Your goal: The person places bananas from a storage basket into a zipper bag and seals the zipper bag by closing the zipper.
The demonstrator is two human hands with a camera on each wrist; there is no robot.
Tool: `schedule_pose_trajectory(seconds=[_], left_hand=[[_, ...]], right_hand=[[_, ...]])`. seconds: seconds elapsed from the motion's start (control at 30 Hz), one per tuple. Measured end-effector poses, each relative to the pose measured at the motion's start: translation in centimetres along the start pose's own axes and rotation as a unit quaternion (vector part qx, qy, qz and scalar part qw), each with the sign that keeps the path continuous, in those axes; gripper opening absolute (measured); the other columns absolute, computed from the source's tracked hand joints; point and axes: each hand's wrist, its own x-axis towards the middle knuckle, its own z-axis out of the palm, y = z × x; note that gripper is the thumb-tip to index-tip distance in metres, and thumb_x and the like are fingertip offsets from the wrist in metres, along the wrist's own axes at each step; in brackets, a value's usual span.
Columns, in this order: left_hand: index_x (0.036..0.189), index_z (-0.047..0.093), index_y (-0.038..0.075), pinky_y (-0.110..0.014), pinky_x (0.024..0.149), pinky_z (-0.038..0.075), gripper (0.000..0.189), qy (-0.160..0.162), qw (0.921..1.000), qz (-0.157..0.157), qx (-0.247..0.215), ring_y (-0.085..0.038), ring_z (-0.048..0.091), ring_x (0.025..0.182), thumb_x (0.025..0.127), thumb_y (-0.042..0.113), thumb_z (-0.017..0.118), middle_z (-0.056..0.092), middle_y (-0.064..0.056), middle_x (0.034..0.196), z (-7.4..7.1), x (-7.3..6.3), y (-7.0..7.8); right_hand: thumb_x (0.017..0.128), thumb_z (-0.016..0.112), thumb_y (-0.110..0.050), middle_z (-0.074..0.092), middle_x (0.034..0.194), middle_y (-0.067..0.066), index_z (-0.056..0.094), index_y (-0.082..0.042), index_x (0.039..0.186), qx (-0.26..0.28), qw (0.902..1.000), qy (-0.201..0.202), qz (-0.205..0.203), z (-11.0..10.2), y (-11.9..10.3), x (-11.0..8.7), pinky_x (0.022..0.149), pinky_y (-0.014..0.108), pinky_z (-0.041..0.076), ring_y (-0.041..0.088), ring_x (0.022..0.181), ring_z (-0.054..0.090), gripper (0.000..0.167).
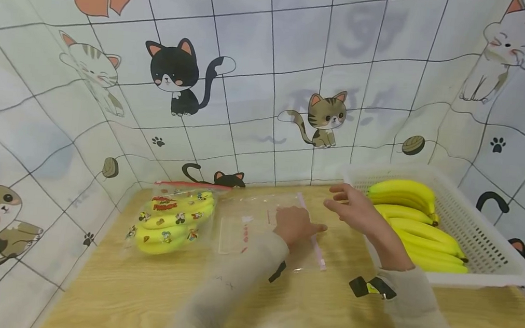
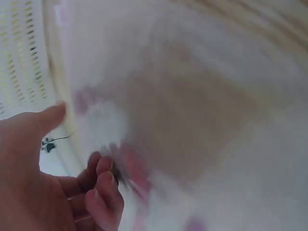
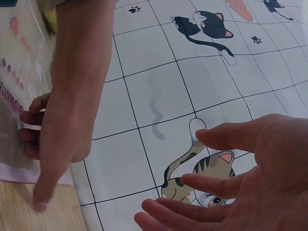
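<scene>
A flat clear zip bag point(image 1: 242, 230) with red print and a pink zip strip point(image 1: 318, 249) lies on the wooden table. My left hand point(image 1: 295, 225) is over the bag's zip end, its thumb sticking out past the strip. In the left wrist view, the loosely bent fingers point(image 2: 107, 192) are right at the film and the thumb stands apart from them. My right hand point(image 1: 354, 209) is raised beside the white basket point(image 1: 494, 241), fingers spread and nothing in it. Several bananas point(image 1: 425, 235) lie in that basket.
A printed zip bag point(image 1: 174, 221) with a red zip strip and bananas inside lies at the left of the wooden table point(image 1: 138, 299). White cloth point(image 1: 278, 92) with cat drawings and grid lines rises behind and on both sides.
</scene>
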Motion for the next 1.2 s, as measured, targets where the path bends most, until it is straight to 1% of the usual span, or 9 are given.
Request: schedule_pose_trajectory(seconds=[0.1,0.2,0.27,0.37,0.5,0.67,0.8,0.93,1.2], left_hand=[[0.083,0.076,0.015,-0.047,0.112,0.048,0.056,0.003,0.9998,-0.018,-0.012,-0.017,0.072,0.081,0.095,0.066,0.055,0.066,0.003,0.068,0.9,0.5,0.2],[0.072,0.067,0.017,-0.038,0.085,0.056,0.044,0.002,0.9982,-0.020,-0.056,-0.016,0.062,0.069,0.096,0.052,0.056,0.060,0.003,0.068,1.2,0.7,-0.1],[0.068,0.060,0.017,-0.035,0.067,0.050,0.042,-0.006,0.9955,-0.016,-0.094,-0.017,0.053,0.062,0.096,0.048,0.055,0.055,0.002,0.066,0.9,0.7,-0.4],[0.068,0.053,0.017,-0.033,0.058,0.040,0.036,-0.020,0.9880,-0.013,-0.153,-0.016,0.047,0.057,0.095,0.040,0.055,0.052,0.002,0.064,0.4,0.4,-1.0],[0.069,0.057,0.014,-0.027,0.052,0.048,0.028,-0.032,0.9627,0.009,-0.268,-0.015,0.058,0.051,0.094,0.027,0.056,0.062,0.000,0.062,-0.7,-0.9,-1.8],[0.078,0.066,0.007,-0.027,0.053,0.059,0.024,-0.039,0.9007,0.047,-0.430,-0.015,0.065,0.052,0.097,0.018,0.058,0.072,-0.008,0.070,-2.5,-3.3,-2.9],[0.087,0.067,0.008,-0.030,0.056,0.059,0.021,-0.042,0.8656,0.065,-0.495,-0.014,0.065,0.054,0.100,0.021,0.058,0.072,-0.007,0.074,-3.9,-5.4,-4.0],[0.093,0.068,0.008,-0.033,0.056,0.058,0.023,-0.029,0.8516,0.068,-0.519,-0.017,0.066,0.056,0.103,0.027,0.059,0.072,-0.007,0.075,-4.5,-7.4,-4.8],[0.090,0.068,0.007,-0.032,0.050,0.053,0.029,0.027,0.8478,0.072,-0.525,-0.030,0.068,0.057,0.105,0.028,0.057,0.071,-0.017,0.074,-3.9,-10.2,-6.1]], right_hand=[[0.107,0.056,-0.027,0.042,0.152,0.035,0.036,0.005,0.153,-0.001,1.0000,0.000,0.001,0.1,0.0,-0.1,0.103,0.055,0.054,0.049,0.138,0.047,0.060],[0.107,0.056,-0.027,0.042,0.152,0.035,0.036,0.006,0.153,-0.004,1.0000,0.001,-0.001,0.2,-0.1,-0.1,0.103,0.056,0.054,0.050,0.137,0.048,0.060],[0.107,0.056,-0.026,0.042,0.151,0.036,0.036,0.006,0.152,-0.005,1.0000,-0.001,-0.005,0.2,-0.2,-0.1,0.103,0.056,0.054,0.050,0.137,0.048,0.059],[0.107,0.056,-0.027,0.043,0.150,0.036,0.036,0.007,0.152,-0.008,0.9999,-0.005,-0.005,0.2,-0.3,-0.1,0.101,0.054,0.056,0.050,0.134,0.051,0.059],[0.107,0.056,-0.028,0.047,0.147,0.036,0.037,0.007,0.151,-0.013,0.9999,-0.009,0.003,0.7,-0.1,-0.1,0.097,0.051,0.058,0.047,0.124,0.060,0.059],[0.106,0.057,-0.029,0.047,0.146,0.038,0.035,0.007,0.152,-0.025,0.9994,-0.021,0.012,1.7,0.0,0.2,0.095,0.050,0.059,0.045,0.116,0.066,0.062],[0.104,0.061,-0.028,0.048,0.143,0.039,0.034,0.008,0.152,-0.036,0.9986,-0.035,0.018,2.5,0.0,0.6,0.090,0.049,0.060,0.045,0.111,0.068,0.066],[0.102,0.061,-0.019,0.062,0.128,0.036,0.036,0.010,0.149,-0.024,0.9979,-0.058,0.015,3.3,-0.2,0.8,0.080,0.046,0.063,0.043,0.105,0.070,0.061],[0.098,0.066,-0.021,0.076,0.095,0.016,0.046,0.003,0.143,-0.048,0.9978,-0.045,0.011,5.3,-0.4,0.9,0.061,0.036,0.062,0.028,0.078,0.075,0.055]])
